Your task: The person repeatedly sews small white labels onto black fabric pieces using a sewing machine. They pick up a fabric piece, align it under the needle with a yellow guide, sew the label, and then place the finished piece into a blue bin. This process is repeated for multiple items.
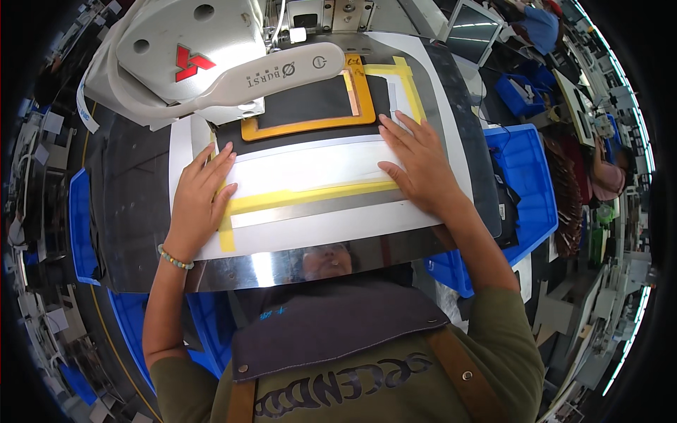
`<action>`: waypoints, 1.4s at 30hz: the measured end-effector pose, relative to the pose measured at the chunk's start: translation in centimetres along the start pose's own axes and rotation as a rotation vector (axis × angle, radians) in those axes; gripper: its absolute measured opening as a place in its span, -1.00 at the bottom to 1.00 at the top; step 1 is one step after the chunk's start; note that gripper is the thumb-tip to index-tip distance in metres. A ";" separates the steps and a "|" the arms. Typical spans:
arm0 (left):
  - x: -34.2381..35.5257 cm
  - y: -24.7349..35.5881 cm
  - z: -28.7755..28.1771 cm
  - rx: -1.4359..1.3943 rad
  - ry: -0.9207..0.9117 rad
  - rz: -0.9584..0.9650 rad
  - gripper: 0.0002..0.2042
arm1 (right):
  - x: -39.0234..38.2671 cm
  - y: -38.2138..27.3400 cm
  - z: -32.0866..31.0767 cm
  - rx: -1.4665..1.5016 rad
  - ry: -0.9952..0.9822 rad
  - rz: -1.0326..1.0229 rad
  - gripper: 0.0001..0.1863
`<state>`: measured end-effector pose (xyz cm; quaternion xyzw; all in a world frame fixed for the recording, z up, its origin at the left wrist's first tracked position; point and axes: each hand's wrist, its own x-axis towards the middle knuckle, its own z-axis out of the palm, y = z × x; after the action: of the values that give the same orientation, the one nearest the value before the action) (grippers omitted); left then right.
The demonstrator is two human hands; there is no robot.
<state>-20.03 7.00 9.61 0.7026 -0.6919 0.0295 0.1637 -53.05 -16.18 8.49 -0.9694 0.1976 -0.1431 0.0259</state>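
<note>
Centrally, as I see it from the room, a white panel [310,166] edged with yellow tape [282,199] lies lengthwise left to right between 2 flattened hands, neither gripping anything. The left hand [201,194] rests at its left end; the right hand [423,166], fingers spread, at its right. Just above the panel sits an orange rectangular border [364,99], nearer the right fingertips. Machine head [155,56] crowds the upper left; the shiny tabletop strip [381,250] gives room toward the lower edge.
</note>
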 end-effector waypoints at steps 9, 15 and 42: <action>-0.3 0.2 -0.1 -0.009 0.129 0.017 -0.69 | 0.2 0.0 -0.3 0.035 0.034 0.003 -0.43; -0.2 -0.5 -0.7 -0.078 0.369 -0.057 -0.85 | -0.2 0.1 -1.1 0.051 0.121 0.075 -0.50; -0.3 -1.3 0.4 -0.095 0.022 -0.114 -0.68 | -6.6 10.3 -4.5 -0.035 0.679 0.608 -0.71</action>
<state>-18.86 7.19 8.90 0.7320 -0.6494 -0.0051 0.2058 -64.01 -23.11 9.94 -0.7659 0.4727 -0.4356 -0.0159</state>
